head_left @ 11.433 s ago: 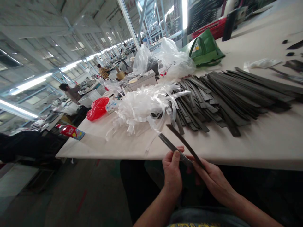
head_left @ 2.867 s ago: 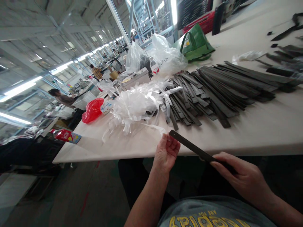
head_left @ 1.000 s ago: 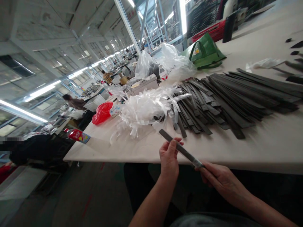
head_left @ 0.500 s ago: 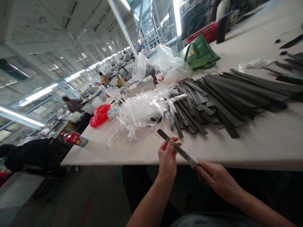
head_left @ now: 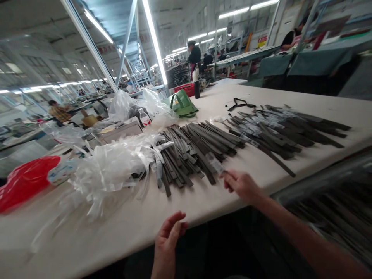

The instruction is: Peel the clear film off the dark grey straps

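Note:
My right hand (head_left: 241, 185) reaches over the table edge with its fingers pinched on the near end of a dark strip wrapped in clear film (head_left: 215, 164). That strip lies at the front of a pile of flat dark strips (head_left: 192, 145). My left hand (head_left: 167, 237) hangs below the table edge, fingers loosely curled and apart, holding nothing. A heap of clear plastic strips (head_left: 113, 166) lies left of the pile.
A second pile of dark strips (head_left: 279, 128) lies further right on the white table (head_left: 290, 101). A red bag (head_left: 26, 180), a box (head_left: 116, 131), a water bottle (head_left: 144, 117), a green bag (head_left: 181, 105) and a black bottle (head_left: 197, 88) stand behind. People work at benches beyond.
My view has swung right and up. The left hand has let go of the strip and dropped below the table edge. The right hand has carried the strip forward to the pile.

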`<act>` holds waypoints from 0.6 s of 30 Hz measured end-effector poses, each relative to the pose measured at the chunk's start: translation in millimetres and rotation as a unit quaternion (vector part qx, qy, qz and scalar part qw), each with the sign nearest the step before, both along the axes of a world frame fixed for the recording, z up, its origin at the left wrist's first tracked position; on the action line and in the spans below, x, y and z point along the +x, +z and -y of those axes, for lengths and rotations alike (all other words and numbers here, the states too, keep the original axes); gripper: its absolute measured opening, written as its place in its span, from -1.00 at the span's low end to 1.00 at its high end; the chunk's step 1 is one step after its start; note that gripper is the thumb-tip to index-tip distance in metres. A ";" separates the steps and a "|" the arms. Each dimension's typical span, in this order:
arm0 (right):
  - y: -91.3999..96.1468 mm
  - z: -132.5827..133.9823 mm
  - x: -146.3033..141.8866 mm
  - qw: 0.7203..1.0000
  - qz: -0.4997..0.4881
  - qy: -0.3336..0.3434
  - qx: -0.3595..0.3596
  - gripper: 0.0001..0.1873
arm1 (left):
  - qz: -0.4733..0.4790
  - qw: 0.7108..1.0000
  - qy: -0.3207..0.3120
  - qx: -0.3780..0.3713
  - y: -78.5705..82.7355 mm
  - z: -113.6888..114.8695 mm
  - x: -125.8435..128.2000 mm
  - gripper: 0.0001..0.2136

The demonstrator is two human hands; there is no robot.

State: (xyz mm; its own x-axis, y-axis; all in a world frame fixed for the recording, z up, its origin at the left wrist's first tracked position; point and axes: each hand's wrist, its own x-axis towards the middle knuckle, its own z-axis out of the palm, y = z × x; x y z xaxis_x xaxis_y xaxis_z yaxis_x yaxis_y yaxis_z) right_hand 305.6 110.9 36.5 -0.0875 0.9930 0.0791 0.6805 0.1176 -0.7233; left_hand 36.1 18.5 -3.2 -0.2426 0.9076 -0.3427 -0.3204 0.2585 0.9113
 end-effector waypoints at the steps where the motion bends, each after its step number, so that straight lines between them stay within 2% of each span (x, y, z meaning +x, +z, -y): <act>1: 12.3 -16.5 23.8 0.999 0.023 -0.041 0.005 -0.63 | -0.004 1.000 0.000 -0.003 -1.5 1.6 -0.9 -0.55; 3: 38.7 -47.6 68.8 0.988 0.084 -0.131 0.020 -0.64 | -0.009 1.000 0.000 -0.008 -4.8 4.0 -3.4 -0.55; 5: 62.6 -69.0 105.0 0.960 0.147 -0.229 0.064 -0.59 | -0.008 1.000 0.003 -0.010 -7.3 4.9 -5.8 -0.55; 8: 78.4 -74.8 136.7 0.916 0.213 -0.315 0.126 -0.49 | -0.007 1.000 0.003 -0.010 -8.4 4.9 -7.7 -0.56; 10: 69.8 -64.4 145.4 0.905 0.245 -0.323 0.128 -0.51 | -0.007 1.000 -0.004 -0.009 -7.6 4.8 -7.7 -0.57; 14: 23.4 -31.5 151.7 0.906 0.294 -0.296 0.067 -0.64 | -0.026 0.999 -0.020 -0.007 -5.6 5.4 -6.8 -0.57; 16: 1.2 -17.7 154.1 0.904 0.309 -0.289 0.061 -0.68 | -0.031 0.999 -0.027 -0.014 -6.5 6.2 -6.3 -0.55; 18: -13.1 -9.7 156.1 0.901 0.316 -0.288 0.070 -0.69 | -0.026 0.999 -0.033 -0.026 -9.5 7.6 -5.3 -0.52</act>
State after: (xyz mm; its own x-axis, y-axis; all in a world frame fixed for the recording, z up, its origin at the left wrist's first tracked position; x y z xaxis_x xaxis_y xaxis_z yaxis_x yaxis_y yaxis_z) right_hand 461.7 120.6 23.4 0.3677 0.8723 0.3221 0.9287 -0.3271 -0.1745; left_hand 30.9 10.9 -12.7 -0.2020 0.9032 -0.3787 -0.2533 0.3253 0.9111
